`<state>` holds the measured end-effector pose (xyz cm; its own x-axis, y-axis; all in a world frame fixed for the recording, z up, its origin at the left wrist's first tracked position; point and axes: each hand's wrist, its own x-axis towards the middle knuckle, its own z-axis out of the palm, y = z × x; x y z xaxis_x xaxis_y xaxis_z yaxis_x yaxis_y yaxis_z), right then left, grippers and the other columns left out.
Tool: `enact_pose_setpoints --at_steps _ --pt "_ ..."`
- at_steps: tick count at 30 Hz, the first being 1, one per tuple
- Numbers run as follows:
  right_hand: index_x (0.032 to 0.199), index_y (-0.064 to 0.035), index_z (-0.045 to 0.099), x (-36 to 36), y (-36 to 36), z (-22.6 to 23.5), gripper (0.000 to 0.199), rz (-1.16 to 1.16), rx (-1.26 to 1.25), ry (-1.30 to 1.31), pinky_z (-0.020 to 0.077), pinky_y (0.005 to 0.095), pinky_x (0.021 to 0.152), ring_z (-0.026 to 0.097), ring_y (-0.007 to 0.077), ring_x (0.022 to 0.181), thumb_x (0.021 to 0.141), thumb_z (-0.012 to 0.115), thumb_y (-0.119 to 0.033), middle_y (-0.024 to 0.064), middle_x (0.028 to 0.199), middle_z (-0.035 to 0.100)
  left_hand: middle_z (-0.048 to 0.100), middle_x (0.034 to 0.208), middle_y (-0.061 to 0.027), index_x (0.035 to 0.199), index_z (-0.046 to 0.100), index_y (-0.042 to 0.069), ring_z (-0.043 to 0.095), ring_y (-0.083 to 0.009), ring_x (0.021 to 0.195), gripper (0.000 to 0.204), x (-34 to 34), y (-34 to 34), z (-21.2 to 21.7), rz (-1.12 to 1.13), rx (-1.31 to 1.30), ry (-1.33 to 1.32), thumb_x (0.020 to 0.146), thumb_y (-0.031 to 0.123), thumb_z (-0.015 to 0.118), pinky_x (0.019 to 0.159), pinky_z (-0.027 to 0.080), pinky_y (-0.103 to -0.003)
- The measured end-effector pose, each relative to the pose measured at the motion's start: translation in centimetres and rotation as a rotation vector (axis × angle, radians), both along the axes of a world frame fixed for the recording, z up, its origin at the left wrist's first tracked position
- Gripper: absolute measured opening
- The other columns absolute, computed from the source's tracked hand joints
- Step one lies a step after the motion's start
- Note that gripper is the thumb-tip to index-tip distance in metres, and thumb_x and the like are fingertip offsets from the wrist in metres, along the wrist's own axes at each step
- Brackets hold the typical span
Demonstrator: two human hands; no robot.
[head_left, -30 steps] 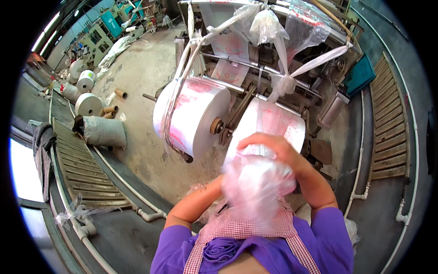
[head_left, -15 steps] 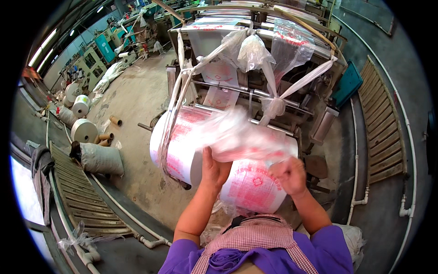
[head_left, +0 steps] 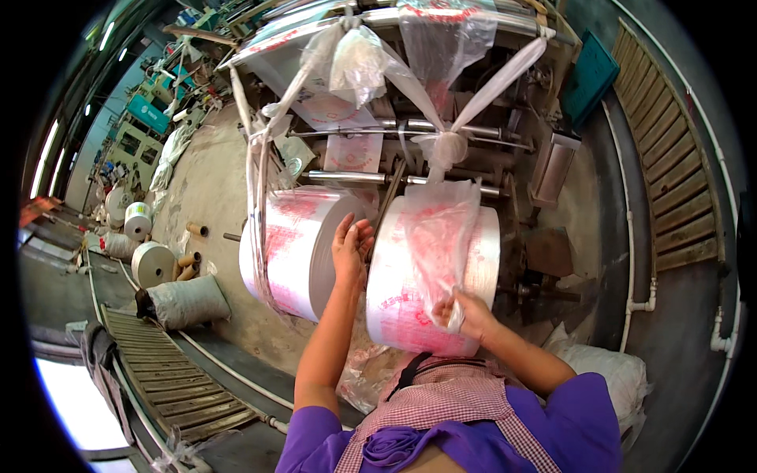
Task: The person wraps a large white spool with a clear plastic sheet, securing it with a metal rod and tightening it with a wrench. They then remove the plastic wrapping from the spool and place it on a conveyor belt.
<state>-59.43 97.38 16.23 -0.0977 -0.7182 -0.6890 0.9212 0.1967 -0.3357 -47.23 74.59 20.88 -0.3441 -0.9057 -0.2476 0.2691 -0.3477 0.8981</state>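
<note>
Two big rolls of white plastic film with red print lie side by side in front of me, the left roll (head_left: 285, 236) and the right roll (head_left: 394, 272). My right hand (head_left: 467, 313) is closed on the lower end of a gathered sheet of clear plastic film (head_left: 441, 240), which hangs down over the face of the right roll. My left hand (head_left: 350, 248) is raised at the gap between the rolls, fingers apart and slightly curled, with nothing in it. White plastic ties (head_left: 259, 189) wrap the left roll.
Beyond the rolls stands a machine with metal rollers (head_left: 339, 177). A knotted plastic strip (head_left: 449, 148) and a bag of plastic (head_left: 356, 67) hang from it. Wooden slatted racks (head_left: 670, 158) flank both sides. A white sack (head_left: 188, 302) and cardboard cores (head_left: 188, 266) lie at left.
The blurred bundle of film has come down and now hangs over the right roll. My right hand moved down and left; my left hand rose, away from the film. The view shifted.
</note>
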Motion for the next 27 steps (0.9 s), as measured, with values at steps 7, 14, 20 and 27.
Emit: enact_pose_setpoints --at_steps 7,14,20,27 --pt "0.099 0.0056 0.05 -2.4 0.6 2.6 0.035 0.032 -0.165 0.743 0.0534 0.0327 0.063 0.061 0.0232 0.075 0.095 0.04 -0.028 0.0133 0.089 0.057 0.058 0.106 -0.0087 0.127 0.042 0.0 0.057 -0.0155 0.09 0.043 -8.6 -6.7 -4.2 -0.313 -0.116 -0.236 0.089 0.018 0.053 0.076 0.046 -0.028" --pt "0.101 0.0039 0.055 -5.6 -3.4 -4.3 0.031 0.212 0.452 2.226 0.0304 0.0458 0.1 0.04 0.0313 0.119 0.076 0.059 -0.014 0.0132 0.126 0.044 0.054 0.118 -0.0174 0.125 0.04 -0.009 0.052 -0.02 0.108 0.059 -20.5 -13.8 -14.6 -0.63 -0.309 -0.419 0.082 0.024 0.062 0.089 0.041 -0.029" --pt "0.096 0.0025 0.055 -5.5 -4.4 -3.1 0.025 0.273 0.441 2.087 0.0301 0.0461 0.101 0.041 0.031 0.121 0.074 0.054 -0.011 0.0129 0.123 0.049 0.052 0.117 -0.0244 0.127 0.035 -0.01 0.052 -0.0313 0.107 0.08 -29.5 -20.5 -26.7 -0.806 -0.641 -0.414 0.068 0.027 0.073 0.092 0.04 -0.034" --pt "0.076 0.0008 0.055 -5.9 -4.4 -3.5 0.009 0.253 0.497 2.09 0.036 0.0459 0.097 0.048 0.0308 0.115 0.079 0.051 -0.007 0.0141 0.119 0.053 0.061 0.105 -0.0117 0.123 0.046 0.005 0.057 -0.0237 0.102 0.069 -35.0 -19.4 -30.4 -0.63 -0.612 -0.344 0.062 0.017 0.076 0.089 0.042 -0.033"
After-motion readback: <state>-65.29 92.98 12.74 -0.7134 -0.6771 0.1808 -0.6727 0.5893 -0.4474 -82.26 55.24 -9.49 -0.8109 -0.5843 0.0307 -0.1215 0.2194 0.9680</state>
